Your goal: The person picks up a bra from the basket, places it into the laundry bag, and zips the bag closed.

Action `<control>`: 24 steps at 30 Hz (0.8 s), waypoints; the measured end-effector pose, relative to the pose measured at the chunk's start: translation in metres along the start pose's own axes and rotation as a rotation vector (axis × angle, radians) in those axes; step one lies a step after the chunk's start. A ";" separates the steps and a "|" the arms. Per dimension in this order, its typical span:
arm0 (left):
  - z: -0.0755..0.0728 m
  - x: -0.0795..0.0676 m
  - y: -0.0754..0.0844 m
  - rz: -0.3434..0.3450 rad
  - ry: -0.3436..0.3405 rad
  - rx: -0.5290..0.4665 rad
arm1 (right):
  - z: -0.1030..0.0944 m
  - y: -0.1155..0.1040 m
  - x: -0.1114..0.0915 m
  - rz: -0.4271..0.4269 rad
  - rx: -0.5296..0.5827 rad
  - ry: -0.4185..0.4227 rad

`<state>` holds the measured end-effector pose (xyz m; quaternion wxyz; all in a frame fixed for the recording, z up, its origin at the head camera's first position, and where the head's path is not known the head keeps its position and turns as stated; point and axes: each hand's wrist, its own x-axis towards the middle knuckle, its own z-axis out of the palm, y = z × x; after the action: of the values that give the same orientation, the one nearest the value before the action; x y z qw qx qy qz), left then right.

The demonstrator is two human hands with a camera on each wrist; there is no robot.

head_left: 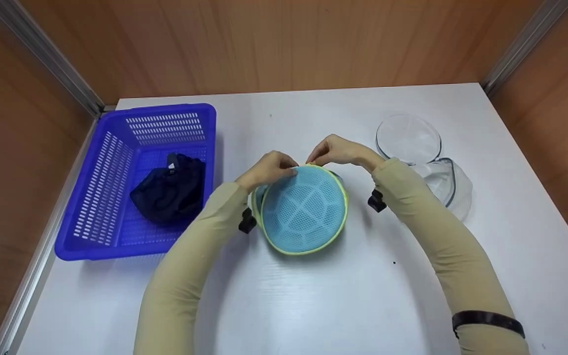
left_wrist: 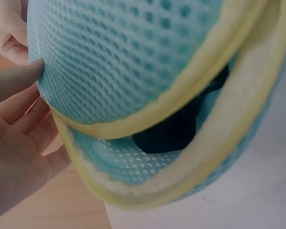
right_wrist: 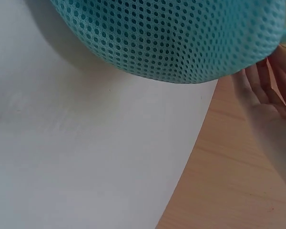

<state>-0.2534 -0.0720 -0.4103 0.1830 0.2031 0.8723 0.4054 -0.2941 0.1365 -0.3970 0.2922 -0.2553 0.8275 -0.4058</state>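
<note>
A round light-blue mesh laundry bag point(head_left: 303, 209) with yellow trim stands tilted over the middle of the table. My left hand point(head_left: 266, 170) holds its upper left edge, with the thumb point(left_wrist: 19, 81) pressed on the mesh lid in the left wrist view. At the top of the rim, my right hand point(head_left: 336, 149) pinches the yellow trim. Between lid and body the bag gapes on the left side, and a dark cloth item point(left_wrist: 169, 131) shows inside. The right wrist view shows the mesh body point(right_wrist: 171, 43) beside my right hand, whose fingertips are partly hidden behind it.
On the left stands a blue plastic basket point(head_left: 136, 254) with a dark garment point(head_left: 170, 190) in it. A white mesh bag point(head_left: 454, 190) with dark trim lies at the right, its round lid point(head_left: 408, 138) folded back, partly behind my right sleeve. Wooden panels point(head_left: 284, 47) border the white table point(head_left: 308, 301).
</note>
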 end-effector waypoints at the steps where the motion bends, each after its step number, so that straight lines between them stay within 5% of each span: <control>1: 0.000 0.000 0.000 -0.002 0.000 0.011 | 0.001 -0.001 -0.001 -0.016 -0.018 0.015; 14: -0.003 -0.010 0.014 0.071 0.023 0.257 | 0.027 -0.009 -0.018 -0.230 -0.398 0.236; 24: -0.008 -0.026 0.009 -0.019 0.107 0.353 | 0.031 0.006 -0.042 -0.324 -0.528 0.387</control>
<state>-0.2334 -0.0849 -0.3939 0.1016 0.2020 0.9403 0.2544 -0.2445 0.1513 -0.4055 -0.0139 -0.3684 0.8925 -0.2598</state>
